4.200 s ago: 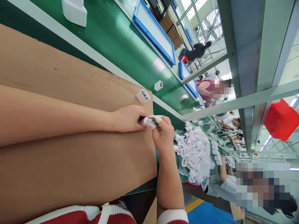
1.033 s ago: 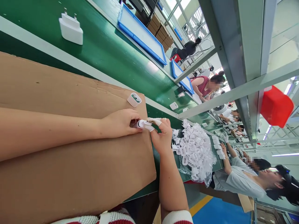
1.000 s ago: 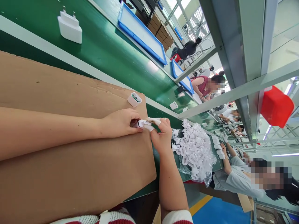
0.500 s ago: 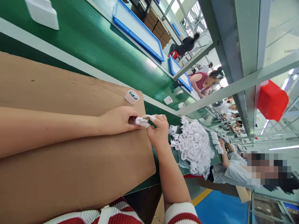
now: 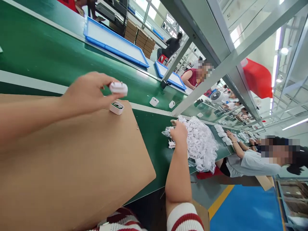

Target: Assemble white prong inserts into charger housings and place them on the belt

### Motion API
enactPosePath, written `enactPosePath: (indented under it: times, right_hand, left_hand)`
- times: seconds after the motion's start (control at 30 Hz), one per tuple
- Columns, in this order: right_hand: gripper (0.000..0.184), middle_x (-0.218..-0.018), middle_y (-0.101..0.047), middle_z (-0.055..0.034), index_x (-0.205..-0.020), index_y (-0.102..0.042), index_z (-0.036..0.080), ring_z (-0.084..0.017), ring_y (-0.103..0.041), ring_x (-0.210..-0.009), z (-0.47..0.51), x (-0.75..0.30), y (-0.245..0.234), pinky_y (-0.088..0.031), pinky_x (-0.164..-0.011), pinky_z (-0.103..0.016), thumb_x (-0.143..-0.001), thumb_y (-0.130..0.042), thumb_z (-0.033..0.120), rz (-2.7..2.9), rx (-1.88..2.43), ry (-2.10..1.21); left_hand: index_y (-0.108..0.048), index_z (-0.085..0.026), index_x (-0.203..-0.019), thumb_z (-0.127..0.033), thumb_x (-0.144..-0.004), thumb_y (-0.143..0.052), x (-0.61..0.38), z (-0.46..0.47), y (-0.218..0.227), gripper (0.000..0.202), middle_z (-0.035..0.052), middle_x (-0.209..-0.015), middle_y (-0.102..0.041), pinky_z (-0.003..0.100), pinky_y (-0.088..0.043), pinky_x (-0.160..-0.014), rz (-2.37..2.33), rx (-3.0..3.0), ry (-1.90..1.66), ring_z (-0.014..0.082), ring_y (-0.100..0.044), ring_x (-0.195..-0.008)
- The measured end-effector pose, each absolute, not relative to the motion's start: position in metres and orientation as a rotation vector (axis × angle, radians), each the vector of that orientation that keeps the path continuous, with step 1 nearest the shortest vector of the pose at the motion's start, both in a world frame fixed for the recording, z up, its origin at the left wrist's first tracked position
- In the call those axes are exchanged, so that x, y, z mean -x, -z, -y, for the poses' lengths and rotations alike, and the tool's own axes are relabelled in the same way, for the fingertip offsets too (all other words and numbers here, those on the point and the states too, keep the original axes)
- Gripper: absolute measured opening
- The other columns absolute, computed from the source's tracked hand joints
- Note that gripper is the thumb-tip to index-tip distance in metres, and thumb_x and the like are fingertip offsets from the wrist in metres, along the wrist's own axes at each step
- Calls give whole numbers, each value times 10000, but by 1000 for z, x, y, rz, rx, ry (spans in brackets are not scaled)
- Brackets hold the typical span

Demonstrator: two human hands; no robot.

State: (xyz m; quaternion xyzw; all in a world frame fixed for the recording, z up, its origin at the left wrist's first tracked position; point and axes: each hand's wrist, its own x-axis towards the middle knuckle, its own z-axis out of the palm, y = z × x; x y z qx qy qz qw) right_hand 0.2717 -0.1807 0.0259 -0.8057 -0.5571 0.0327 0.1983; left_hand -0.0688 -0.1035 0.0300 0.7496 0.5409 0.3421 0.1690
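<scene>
In the left hand (image 5: 90, 89), a smooth white rounded plastic block (image 5: 118, 88); nearby, a matt brown cardboard sheet (image 5: 72, 166); beyond, a glossy green worktop (image 5: 60, 48); beside the right hand (image 5: 179, 131), shiny, crinkled clear plastic film (image 5: 212, 154).

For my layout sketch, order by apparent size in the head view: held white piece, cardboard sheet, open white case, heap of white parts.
1. Cardboard sheet
2. Heap of white parts
3. Held white piece and open white case: too alike to rank; nearness to camera unsure.
</scene>
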Motion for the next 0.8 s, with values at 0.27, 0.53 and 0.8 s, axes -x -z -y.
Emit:
enactPosePath:
  times: [0.27,0.53,0.8]
  right_hand:
    - [357,-1123,-762,-120,-970,-863,233,-259,-742,-872,170,-301,0,-563,-723,-339,-639,-806,113,1586,2357,-96]
    - [392,-1274,-647,-136,-1102,-818,195,-238,-728,-964,163,-294,0,-626,-837,-368,-759,-648,110,1470,2093,-177]
    - [390,-864,-702,-36,-928,-820,192,-208,-677,-777,158,-308,16,-631,-795,-379,-565,-790,52,1466,2169,-294]
  left_hand:
    - [-642,-108,-1370,-546,-984,-559,102,18,-15,590,68,-1292,-686,292,-405,-791,-1883,-2012,-574,219,-553,-1038]
    - [-193,41,-1663,-553,-861,-777,73,5,-35,1156,297,-1770,-102,593,-66,-1312,-1971,-2082,-689,402,-86,-1596]
    - [-675,-140,-1447,-541,-681,-826,-23,-37,-20,878,190,-1563,-596,506,-271,-1248,-1426,-2409,-395,394,-416,-1476]
